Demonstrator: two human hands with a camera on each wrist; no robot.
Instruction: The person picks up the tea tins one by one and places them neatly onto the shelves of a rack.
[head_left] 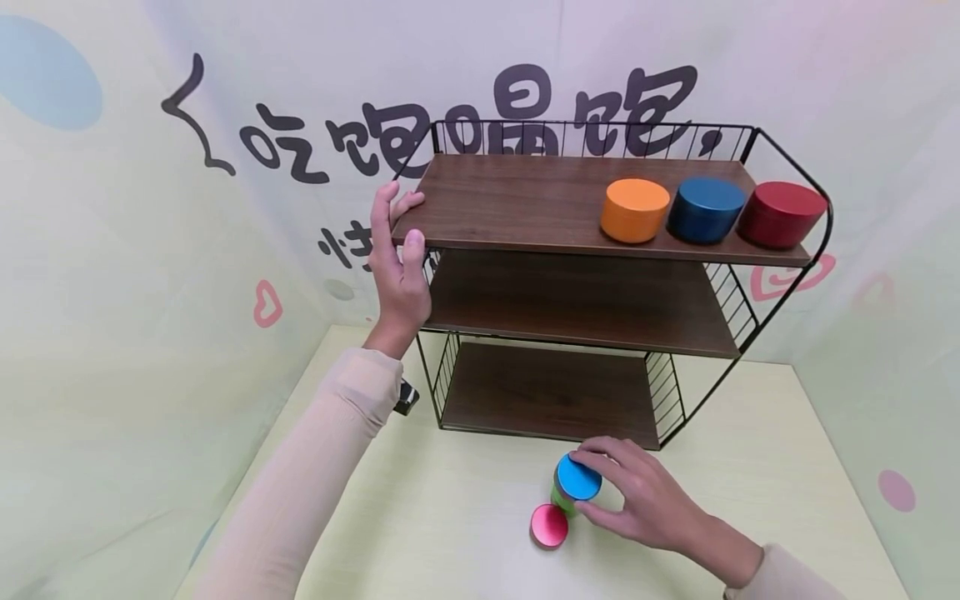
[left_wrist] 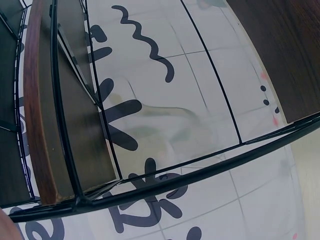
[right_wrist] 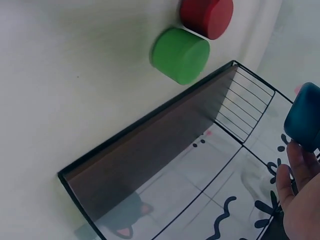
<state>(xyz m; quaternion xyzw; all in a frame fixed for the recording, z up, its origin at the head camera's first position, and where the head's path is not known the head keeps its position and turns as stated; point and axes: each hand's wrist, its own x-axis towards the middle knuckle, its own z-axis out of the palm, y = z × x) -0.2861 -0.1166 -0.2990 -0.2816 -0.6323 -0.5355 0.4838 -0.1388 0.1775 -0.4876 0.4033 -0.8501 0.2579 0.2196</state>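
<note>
A three-tier shelf rack [head_left: 510,200] with dark wood boards and a black wire frame stands on the table. My left hand [head_left: 401,287] grips the left end of its top board. Only a bit of that hand shows in the left wrist view. Between thumb and fingers, my right hand [head_left: 645,496] holds a light blue round tin [head_left: 579,477] in front of the rack. In the head view the blue tin partly hides a green tin [head_left: 562,502]. Beside the green one is a pinkish-red tin [head_left: 549,527]; both stand on the table in the right wrist view.
On the top board's right side, orange [head_left: 634,212], dark blue [head_left: 705,210] and dark red [head_left: 782,215] tins stand in a row. A small black object [head_left: 406,397] lies left of the rack. Printed cloth walls [head_left: 225,250] enclose the table [head_left: 420,508].
</note>
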